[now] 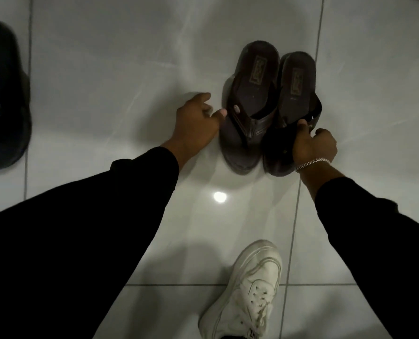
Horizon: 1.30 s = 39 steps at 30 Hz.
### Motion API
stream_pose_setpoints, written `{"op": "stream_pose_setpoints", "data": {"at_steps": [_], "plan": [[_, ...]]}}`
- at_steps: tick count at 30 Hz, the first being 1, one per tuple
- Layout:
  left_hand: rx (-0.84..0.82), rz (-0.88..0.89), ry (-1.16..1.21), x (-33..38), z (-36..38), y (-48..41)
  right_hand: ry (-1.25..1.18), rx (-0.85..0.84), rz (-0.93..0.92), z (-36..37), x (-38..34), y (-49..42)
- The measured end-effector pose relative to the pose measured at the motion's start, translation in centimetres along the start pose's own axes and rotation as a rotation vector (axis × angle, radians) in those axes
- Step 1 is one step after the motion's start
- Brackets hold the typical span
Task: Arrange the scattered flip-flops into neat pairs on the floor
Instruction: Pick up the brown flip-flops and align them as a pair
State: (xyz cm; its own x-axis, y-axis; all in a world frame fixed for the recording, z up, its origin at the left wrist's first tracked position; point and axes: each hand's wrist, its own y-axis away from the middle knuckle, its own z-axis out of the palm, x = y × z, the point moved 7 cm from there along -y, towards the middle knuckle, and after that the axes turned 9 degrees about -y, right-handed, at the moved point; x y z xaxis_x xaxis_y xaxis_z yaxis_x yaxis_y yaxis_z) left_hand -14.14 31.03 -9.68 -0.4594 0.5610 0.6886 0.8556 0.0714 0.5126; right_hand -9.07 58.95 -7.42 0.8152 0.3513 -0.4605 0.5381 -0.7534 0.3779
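Two dark brown flip-flops lie side by side on the white tiled floor, toes toward me. The left flip-flop (pixel 250 104) rests flat. My left hand (pixel 196 123) is just to its left, fingers spread, with a fingertip touching its strap edge and nothing held. The right flip-flop (pixel 294 94) sits against the left one. My right hand (pixel 313 145), with a silver bracelet at the wrist, grips its strap and toe end. Both arms are in black sleeves.
A dark shoe (pixel 3 99) lies at the far left edge. My foot in a white sneaker (pixel 247 292) stands at the bottom middle. Glossy white tiles (pixel 120 57) with grout lines surround the pair, and a lamp glare shows just below it.
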Motion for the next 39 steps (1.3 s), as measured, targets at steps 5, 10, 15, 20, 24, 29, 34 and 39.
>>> {"op": "stream_pose_setpoints", "data": {"at_steps": [5,10,15,20,24,29,34,39], "plan": [[0.006,-0.058,0.0,-3.3,-5.7,1.7,-0.032,0.044,-0.309,1.8,-3.8,6.4],[-0.158,-0.074,-0.087,-3.8,-6.3,3.5,-0.18,0.141,-0.112,0.9,-3.6,7.8],[-0.339,-0.105,-0.032,-1.4,-0.7,2.9,-0.134,0.026,0.129,-0.7,-0.2,3.3],[-0.212,-0.08,0.011,1.2,3.6,1.9,-0.176,-0.134,0.111,-0.5,1.9,0.3],[-0.063,-0.03,-0.127,2.6,4.5,1.0,-0.134,-0.137,0.066,-0.4,2.2,-1.0],[-0.073,0.017,-0.24,5.5,7.9,0.0,-0.17,-0.133,0.093,-2.0,3.8,-3.9],[-0.051,0.056,-0.252,6.4,8.5,-0.3,-0.174,-0.14,0.076,-2.8,3.3,-4.9],[-0.017,0.051,-0.251,7.0,9.3,-0.3,-0.161,-0.145,0.032,-3.5,3.5,-5.9]]}}
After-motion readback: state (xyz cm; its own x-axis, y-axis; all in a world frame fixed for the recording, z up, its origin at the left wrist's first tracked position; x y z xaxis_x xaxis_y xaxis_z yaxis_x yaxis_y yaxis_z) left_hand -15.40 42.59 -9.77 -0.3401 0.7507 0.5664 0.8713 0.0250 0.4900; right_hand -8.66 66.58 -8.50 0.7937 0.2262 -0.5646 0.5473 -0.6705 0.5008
